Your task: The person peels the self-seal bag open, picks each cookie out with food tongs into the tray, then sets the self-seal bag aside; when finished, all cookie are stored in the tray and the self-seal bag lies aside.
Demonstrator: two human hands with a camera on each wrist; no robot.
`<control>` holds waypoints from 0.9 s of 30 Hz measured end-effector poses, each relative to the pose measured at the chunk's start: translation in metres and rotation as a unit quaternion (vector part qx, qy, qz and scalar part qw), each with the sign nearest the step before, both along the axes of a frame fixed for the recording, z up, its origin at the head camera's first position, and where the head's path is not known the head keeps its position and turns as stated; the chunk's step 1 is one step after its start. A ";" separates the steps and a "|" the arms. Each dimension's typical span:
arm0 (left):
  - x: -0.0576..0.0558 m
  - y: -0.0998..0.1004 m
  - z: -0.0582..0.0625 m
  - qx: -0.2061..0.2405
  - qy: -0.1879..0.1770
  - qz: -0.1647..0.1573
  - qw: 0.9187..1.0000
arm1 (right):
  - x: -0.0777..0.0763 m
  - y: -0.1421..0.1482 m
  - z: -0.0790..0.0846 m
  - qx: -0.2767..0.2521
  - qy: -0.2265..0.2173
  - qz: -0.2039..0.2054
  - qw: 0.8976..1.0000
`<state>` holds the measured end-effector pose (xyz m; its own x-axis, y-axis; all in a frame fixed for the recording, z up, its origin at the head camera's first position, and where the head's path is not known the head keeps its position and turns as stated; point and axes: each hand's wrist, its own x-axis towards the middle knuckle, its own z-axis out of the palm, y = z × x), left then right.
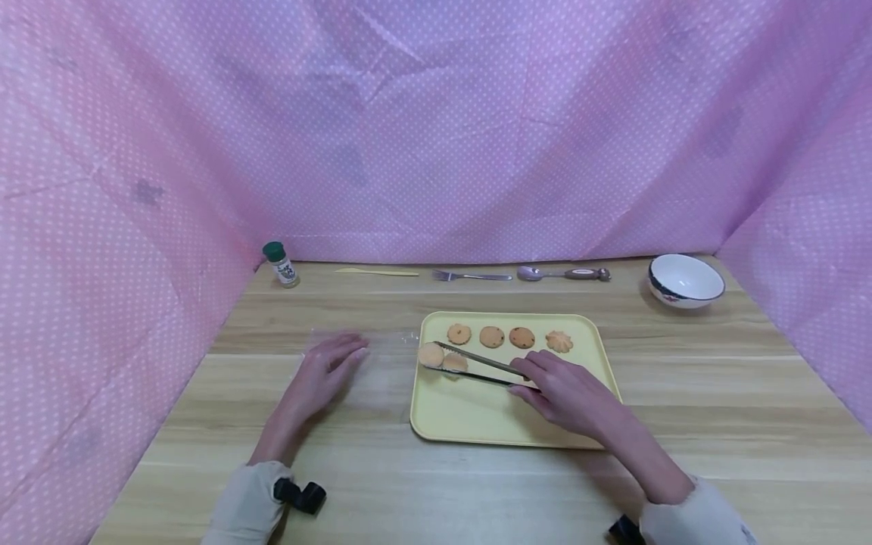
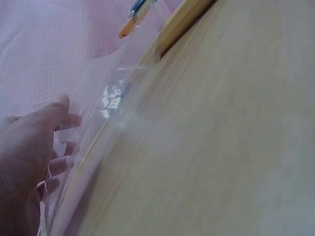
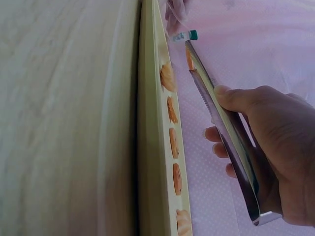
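Observation:
My right hand (image 1: pixel 568 393) grips metal tongs (image 3: pixel 224 123). Between the tong tips is a round pale cookie (image 1: pixel 431 354), held above the left edge of a yellow tray (image 1: pixel 470 424). Several other cookies lie on that tray: a row along its far side, including a chocolate-chip cookie (image 1: pixel 521 337), and a ridged cookie (image 1: pixel 454 365) partly behind the tongs. Left of the tray, my left hand (image 1: pixel 325 375) holds the edge of a clear plastic bag (image 2: pixel 113 98). Its fingers show through the film in the left wrist view. The bag's outline is faint in the head view.
Along the table's back edge stand a green-capped shaker (image 1: pixel 281 266), a yellow knife (image 1: pixel 377 272), a fork (image 1: pixel 471 276) and a spoon (image 1: pixel 564 274). A white bowl (image 1: pixel 686 280) sits at the back right. Pink dotted cloth (image 1: pixel 436 151) hangs around the table.

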<state>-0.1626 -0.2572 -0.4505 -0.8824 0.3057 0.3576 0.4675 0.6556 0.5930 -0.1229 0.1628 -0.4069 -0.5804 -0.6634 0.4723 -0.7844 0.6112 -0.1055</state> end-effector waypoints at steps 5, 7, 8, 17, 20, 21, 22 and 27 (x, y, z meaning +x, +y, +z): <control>0.000 0.000 0.000 0.002 0.002 -0.003 1.000 | 0.002 0.009 -0.003 -0.007 0.001 -0.009 1.000; 0.001 0.000 0.000 0.001 0.002 -0.003 1.000 | 0.003 0.013 -0.003 -0.009 0.002 -0.013 1.000; 0.001 0.000 0.000 0.001 0.002 -0.002 1.000 | 0.003 0.014 -0.004 -0.010 0.003 -0.015 1.000; 0.000 0.000 0.001 -0.003 -0.005 0.004 1.000 | 0.006 0.027 -0.006 -0.024 0.015 -0.022 0.999; 0.000 0.001 0.001 -0.006 -0.010 0.008 1.000 | 0.007 0.030 -0.007 -0.030 0.018 -0.024 0.999; 0.000 0.001 0.001 -0.007 -0.011 0.009 1.000 | 0.008 0.032 -0.008 -0.031 0.020 -0.025 0.999; 0.000 0.001 0.002 -0.007 -0.011 0.009 1.000 | 0.008 0.033 -0.008 -0.032 0.019 -0.027 0.999; 0.000 0.002 0.003 -0.006 -0.016 0.011 1.000 | 0.011 0.039 -0.009 -0.041 0.027 -0.036 0.998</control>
